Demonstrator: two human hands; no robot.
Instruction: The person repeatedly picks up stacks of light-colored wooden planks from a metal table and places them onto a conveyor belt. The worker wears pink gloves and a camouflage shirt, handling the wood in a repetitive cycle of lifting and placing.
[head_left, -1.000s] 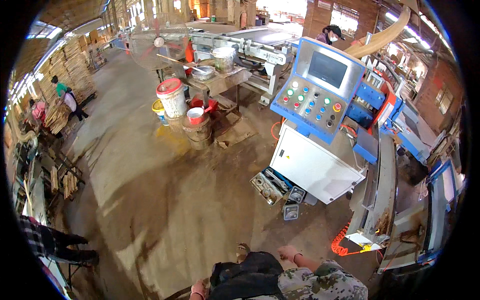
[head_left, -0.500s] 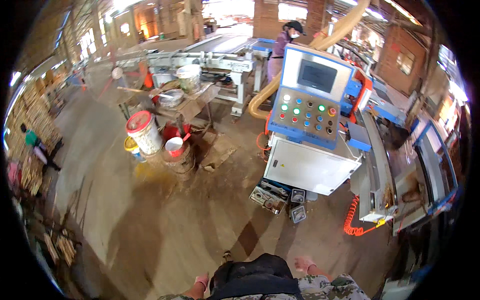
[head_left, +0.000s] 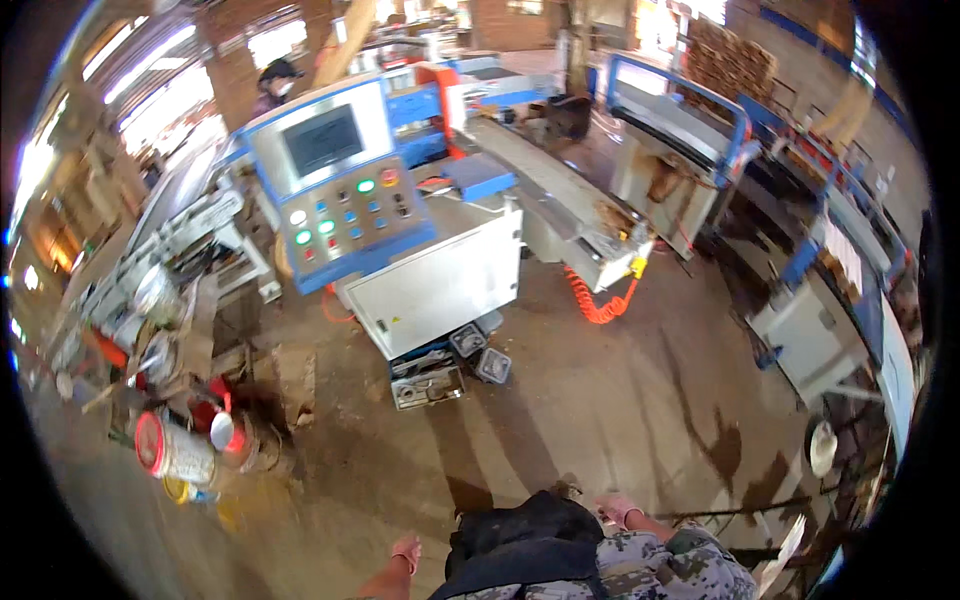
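Note:
At the lower edge, my left hand hangs beside my dark-clad body, with its fingers loosely apart and nothing visible in it. On the other side, my right hand is held low over the floor, also with loose fingers and no visible object. Neither touches anything I can make out. Ahead stands a machine control cabinet with a white door. Its tilted panel carries a dark screen, several coloured buttons and lit green lamps. An open toolbox sits at its foot, next to small grey trays.
At left, a red-rimmed bucket stands by a small red-and-white pot and a cluttered bench. A coiled orange hose hangs from the machine bed. More machine frames stand at right. A person works behind the cabinet.
My view has swung to the right: cabinet and buckets now lie further left, and more machinery shows at right. Both my hands stay low beside my body.

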